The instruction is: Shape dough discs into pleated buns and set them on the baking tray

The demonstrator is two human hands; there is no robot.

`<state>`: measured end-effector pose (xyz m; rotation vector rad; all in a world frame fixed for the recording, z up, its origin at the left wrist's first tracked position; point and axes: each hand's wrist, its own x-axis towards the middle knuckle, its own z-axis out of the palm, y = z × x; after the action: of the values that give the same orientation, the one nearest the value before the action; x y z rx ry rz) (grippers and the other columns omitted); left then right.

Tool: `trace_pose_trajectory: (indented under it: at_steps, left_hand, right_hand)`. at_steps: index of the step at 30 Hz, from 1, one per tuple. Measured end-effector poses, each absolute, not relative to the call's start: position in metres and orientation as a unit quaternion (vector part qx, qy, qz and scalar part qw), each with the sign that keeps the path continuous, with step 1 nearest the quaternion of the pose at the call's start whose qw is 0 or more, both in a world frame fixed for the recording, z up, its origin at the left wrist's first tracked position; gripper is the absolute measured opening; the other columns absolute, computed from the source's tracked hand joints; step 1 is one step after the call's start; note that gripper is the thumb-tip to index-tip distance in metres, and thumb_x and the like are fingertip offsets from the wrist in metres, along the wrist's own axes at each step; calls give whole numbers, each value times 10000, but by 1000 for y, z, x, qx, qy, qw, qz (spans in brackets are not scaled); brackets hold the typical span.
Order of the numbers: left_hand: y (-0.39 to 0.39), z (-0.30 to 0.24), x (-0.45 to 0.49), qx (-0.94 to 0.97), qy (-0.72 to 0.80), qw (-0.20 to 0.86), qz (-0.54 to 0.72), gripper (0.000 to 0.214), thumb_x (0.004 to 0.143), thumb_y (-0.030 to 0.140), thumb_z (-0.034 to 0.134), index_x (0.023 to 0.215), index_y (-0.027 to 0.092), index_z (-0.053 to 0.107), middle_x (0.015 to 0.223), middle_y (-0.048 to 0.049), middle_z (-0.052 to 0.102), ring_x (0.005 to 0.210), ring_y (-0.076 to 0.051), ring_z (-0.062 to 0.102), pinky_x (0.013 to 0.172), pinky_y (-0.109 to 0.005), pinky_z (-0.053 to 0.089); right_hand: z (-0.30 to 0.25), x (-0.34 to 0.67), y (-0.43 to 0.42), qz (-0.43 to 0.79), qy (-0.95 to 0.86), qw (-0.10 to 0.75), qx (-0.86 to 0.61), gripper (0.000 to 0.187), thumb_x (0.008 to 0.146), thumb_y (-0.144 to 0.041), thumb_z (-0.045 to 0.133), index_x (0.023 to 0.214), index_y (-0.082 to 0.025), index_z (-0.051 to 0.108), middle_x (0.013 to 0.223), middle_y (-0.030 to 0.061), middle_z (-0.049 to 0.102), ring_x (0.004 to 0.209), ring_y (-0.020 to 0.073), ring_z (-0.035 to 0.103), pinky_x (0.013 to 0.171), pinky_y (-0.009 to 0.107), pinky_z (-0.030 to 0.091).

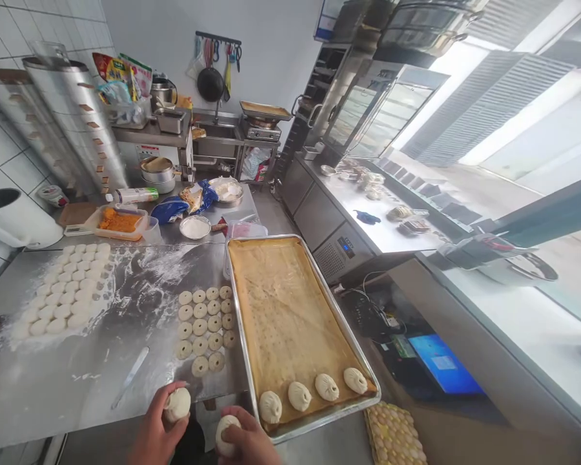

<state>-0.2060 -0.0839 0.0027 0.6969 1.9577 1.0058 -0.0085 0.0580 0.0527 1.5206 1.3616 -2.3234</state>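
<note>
At the near edge of a floured steel table (77,381), the left hand (157,429) grips one pale pleated dough bun (177,404) while the right hand (249,442) closes on another (225,434), beside a paper-lined metal baking tray (244,336) holding four shaped buns (314,391).

No text, label or number is sharp enough to read anywhere here.

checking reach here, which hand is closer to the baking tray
Right. The right hand, holding a bun, sits just off the baking tray at its near left corner. The left hand, holding another bun, is farther left over the table.
</note>
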Motion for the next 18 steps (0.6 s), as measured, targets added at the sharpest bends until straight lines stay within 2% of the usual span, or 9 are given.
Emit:
trace_pose_trajectory:
  at_steps: [2,4,5,7,9,11,14,18]
  left_hand:
    - [-57,31,-190,347,800,337,356,492,916,437,614,1392,329,556,1451,-46,609,1330,-269,614,1090,-409,547]
    - [-22,53,-166,416,807,283,309,505,950,427,585,1446,369,511,1492,-33,581,1361,-271,593,1098,-425,546]
    - [-3,60,-152,449,804,261,290,513,954,421,585,1458,376,501,1494,-32,583,1361,-275,593,1103,-435,544]
    - [34,69,-124,508,790,225,260,509,939,393,611,1441,361,525,1464,-43,611,1365,-293,587,1135,-470,522]
    - [67,68,-99,552,774,198,237,518,898,342,656,1406,324,561,1411,-64,646,1399,-323,553,1203,-532,454]
    - [91,62,-79,577,765,189,215,517,869,311,682,1376,304,583,1374,-66,669,1454,-342,498,1273,-591,350]
    - [111,49,-60,580,772,181,189,463,871,309,675,1329,296,603,1328,-50,694,1515,-341,426,1325,-646,203]
    - [118,35,-49,569,789,164,163,399,853,254,652,1250,264,623,1245,-64,716,1540,-349,387,1327,-669,140]
  right_hand:
    - [71,32,82,-785,411,7,464,532,663,-525,724,1109,-286,559,786,-32,614,725,197,653,628,311,517]
    - [86,73,120,-750,470,-27,464,592,681,-464,734,1210,-309,517,832,-44,624,746,179,637,670,296,504]
    - [91,93,143,-689,545,-43,476,577,718,-444,718,1235,-304,501,869,-34,640,765,185,641,682,300,508]
    - [95,129,195,-466,731,-35,497,489,806,-400,619,1263,-282,491,994,13,678,840,214,671,750,337,536]
    - [89,160,247,-389,772,-31,502,473,821,-333,568,1277,-244,482,1166,90,663,956,258,681,866,406,535]
    - [77,184,292,-363,793,-21,489,415,818,-285,539,1229,-230,518,1238,121,636,990,275,685,898,429,524]
    - [57,210,338,-338,824,-1,455,378,794,-201,536,1168,-244,576,1205,98,630,1035,274,681,927,407,512]
    - [35,230,363,-322,854,16,408,439,773,-108,532,1182,-249,604,1230,91,605,1112,249,656,972,364,505]
